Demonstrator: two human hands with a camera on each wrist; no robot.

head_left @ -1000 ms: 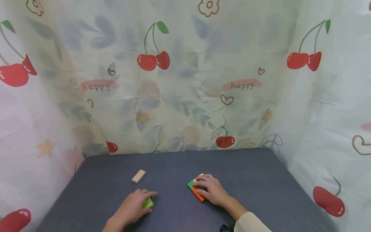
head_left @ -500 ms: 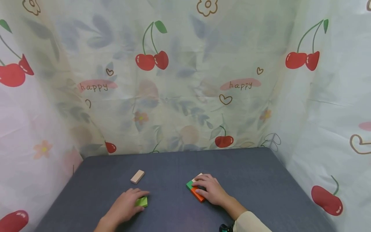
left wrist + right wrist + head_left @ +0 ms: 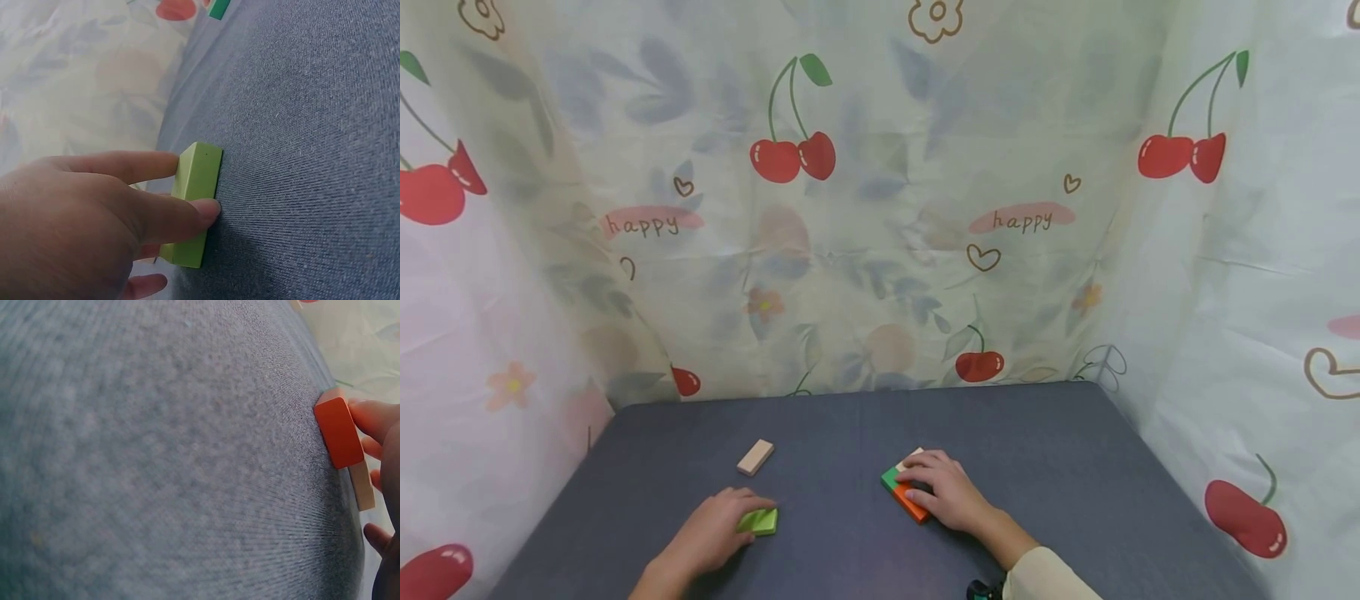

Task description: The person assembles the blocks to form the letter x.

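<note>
My left hand (image 3: 706, 533) pinches a light green block (image 3: 763, 522) on the dark tabletop. In the left wrist view, the thumb presses one side of the green block (image 3: 197, 172) while a fingertip touches its end. My right hand (image 3: 953, 493) rests with bent, relaxed fingers over a small group of touching blocks. An orange block (image 3: 912, 503) lies under its thumb, beside a dark green block (image 3: 891, 477) and a pale wooden block (image 3: 917, 453) partly covered by the fingers. In the right wrist view, the thumb touches the orange block (image 3: 339, 432); the far fingertips are partly hidden.
A separate pale wooden block (image 3: 756, 457) lies flat beyond my left hand. The dark grey cloth-covered table (image 3: 850, 433) ends against a curtain (image 3: 865, 250) printed with cherries and flowers, which also hangs along both sides. A dark device (image 3: 983, 590) sits at the right wrist.
My left hand has slid the light green block a little to the left and turned it slightly. The right hand and its group of blocks stay in place; the head view shifted slightly.
</note>
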